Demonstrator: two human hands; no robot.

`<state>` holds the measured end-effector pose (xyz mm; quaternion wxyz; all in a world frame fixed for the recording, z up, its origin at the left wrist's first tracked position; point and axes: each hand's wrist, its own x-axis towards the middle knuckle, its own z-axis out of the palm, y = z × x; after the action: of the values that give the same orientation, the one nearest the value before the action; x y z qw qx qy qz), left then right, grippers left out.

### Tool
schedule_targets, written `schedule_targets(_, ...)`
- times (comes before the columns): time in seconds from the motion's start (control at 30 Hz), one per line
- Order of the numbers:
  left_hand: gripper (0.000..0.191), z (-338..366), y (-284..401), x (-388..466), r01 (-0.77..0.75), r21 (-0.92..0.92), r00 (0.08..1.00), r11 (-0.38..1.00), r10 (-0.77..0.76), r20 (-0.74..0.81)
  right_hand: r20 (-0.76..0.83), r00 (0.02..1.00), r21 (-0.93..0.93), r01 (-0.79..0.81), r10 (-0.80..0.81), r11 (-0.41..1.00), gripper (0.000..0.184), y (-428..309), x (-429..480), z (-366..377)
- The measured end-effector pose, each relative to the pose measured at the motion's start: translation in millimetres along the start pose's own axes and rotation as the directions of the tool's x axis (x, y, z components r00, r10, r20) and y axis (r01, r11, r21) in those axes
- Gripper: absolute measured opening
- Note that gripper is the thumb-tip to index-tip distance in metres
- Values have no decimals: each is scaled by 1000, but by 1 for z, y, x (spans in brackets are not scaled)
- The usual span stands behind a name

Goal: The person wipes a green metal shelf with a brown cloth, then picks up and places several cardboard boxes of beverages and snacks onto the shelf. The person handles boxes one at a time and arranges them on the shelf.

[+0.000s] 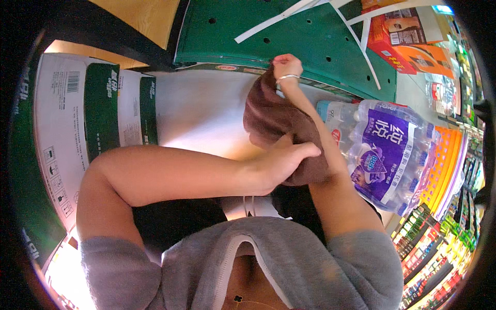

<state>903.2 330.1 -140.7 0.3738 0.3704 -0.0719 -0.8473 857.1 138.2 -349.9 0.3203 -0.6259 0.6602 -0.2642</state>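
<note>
A brown cloth [271,108] hangs between my two hands, in front of a green perforated metal shelf panel [248,46]. My right hand [287,66], with a bracelet at the wrist, pinches the cloth's upper end near the panel's edge. Lower down, my left hand [285,159] grips the cloth near my right forearm, its thumb lying over the fabric. My left forearm crosses in front of my body. Some fingers of both hands are hidden by the cloth or turned away.
Printed cartons [62,112] stand at the left. At the right are shrink-wrapped water bottles [379,155], orange plastic baskets [441,166] and stocked shelves. White strips [271,27] lie across the green panel; red and orange boxes [403,42] stand at upper right.
</note>
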Motion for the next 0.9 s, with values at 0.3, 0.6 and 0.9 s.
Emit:
schedule_targets(0.3,53,-8,-10,0,-21,14,1000,1000,21,7,194,761,-12,632,-618,775,22,-9,12,3)
schedule_targets(0.6,53,-13,1,-7,-58,-36,997,998,60,53,251,889,-358,452,-382,817,11,1,7,-2)
schedule_targets(0.9,46,-17,5,-7,-81,21,996,996,80,47,375,875,-452,462,-307,763,23,-29,-17,6)
